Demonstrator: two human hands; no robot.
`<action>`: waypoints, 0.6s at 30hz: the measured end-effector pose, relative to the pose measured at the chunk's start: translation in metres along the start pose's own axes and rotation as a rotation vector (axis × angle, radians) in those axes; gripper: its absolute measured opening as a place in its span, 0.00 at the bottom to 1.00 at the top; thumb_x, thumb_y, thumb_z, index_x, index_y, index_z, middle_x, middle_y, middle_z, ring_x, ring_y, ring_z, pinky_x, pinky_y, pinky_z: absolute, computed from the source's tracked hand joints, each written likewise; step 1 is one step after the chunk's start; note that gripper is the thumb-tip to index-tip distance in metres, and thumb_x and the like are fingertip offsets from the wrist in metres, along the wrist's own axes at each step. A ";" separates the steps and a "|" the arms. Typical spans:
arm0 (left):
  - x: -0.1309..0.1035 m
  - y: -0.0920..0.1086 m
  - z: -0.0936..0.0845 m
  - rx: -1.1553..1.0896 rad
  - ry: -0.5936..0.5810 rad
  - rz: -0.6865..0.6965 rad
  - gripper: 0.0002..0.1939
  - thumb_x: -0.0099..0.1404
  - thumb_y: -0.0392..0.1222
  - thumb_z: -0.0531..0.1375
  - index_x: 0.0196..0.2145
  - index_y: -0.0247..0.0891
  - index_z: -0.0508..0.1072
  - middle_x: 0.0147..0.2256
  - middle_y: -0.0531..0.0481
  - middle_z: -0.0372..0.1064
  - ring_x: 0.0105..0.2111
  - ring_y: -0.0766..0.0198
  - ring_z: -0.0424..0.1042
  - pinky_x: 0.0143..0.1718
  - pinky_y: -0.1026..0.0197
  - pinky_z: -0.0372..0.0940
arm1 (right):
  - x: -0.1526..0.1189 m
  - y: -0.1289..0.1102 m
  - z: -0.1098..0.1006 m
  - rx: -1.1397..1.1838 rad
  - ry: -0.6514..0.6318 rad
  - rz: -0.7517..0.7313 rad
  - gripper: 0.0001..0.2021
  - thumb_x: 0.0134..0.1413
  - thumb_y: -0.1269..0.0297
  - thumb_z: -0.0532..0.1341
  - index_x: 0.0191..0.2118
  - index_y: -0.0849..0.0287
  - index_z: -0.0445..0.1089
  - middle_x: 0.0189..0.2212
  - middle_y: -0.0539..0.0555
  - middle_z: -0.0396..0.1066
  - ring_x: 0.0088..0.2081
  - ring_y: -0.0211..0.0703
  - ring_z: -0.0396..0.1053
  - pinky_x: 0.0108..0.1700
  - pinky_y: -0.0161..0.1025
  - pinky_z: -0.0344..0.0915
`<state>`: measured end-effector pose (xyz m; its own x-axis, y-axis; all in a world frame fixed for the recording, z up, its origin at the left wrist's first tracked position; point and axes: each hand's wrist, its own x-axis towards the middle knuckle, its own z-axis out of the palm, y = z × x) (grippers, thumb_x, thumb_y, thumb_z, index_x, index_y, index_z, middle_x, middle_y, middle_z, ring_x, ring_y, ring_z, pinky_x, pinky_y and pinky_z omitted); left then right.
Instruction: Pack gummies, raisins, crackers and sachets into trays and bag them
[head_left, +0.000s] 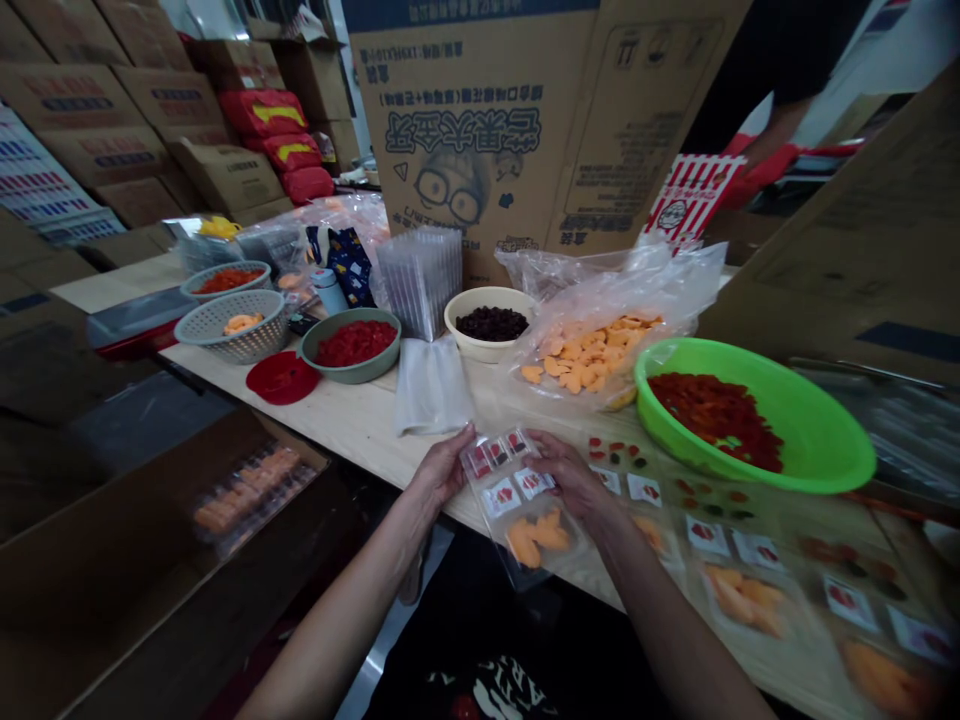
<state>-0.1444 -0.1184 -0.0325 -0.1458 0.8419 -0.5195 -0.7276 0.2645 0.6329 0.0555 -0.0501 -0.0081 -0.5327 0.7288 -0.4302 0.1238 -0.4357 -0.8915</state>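
Note:
My left hand [444, 462] grips the left edge of a clear plastic tray [517, 500], and my right hand [568, 474] holds its right edge. Red and dark candies fill small compartments at its far end. Two white printed sachets sit in the middle, and orange candy pieces [538, 538] lie in the large near compartment. The tray is held tilted over the table's front edge. Similar filled trays [742, 590] lie in a row to the right of my right hand, blurred toward the corner.
Along the table stand a bright green basin [825, 440] of red pieces, a plastic bag [592, 340] of orange pieces, a cream bowl [487, 347] of dark pieces and a grey-green bowl [360, 370] of red pieces. Lower left, an open carton [112, 560] holds packed trays. A large carton [555, 120] rises behind.

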 end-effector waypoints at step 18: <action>-0.035 -0.011 0.007 0.150 0.079 -0.112 0.15 0.55 0.39 0.71 0.39 0.27 0.79 0.32 0.41 0.79 0.27 0.60 0.78 0.28 0.62 0.73 | -0.004 0.009 0.005 0.095 0.067 0.020 0.46 0.38 0.66 0.66 0.68 0.47 0.56 0.28 0.46 0.72 0.24 0.39 0.67 0.25 0.33 0.58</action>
<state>-0.1267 -0.1480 -0.0173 -0.1259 0.7653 -0.6312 -0.6350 0.4267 0.6440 0.0544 -0.0596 -0.0141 -0.4736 0.7515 -0.4593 0.0523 -0.4965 -0.8664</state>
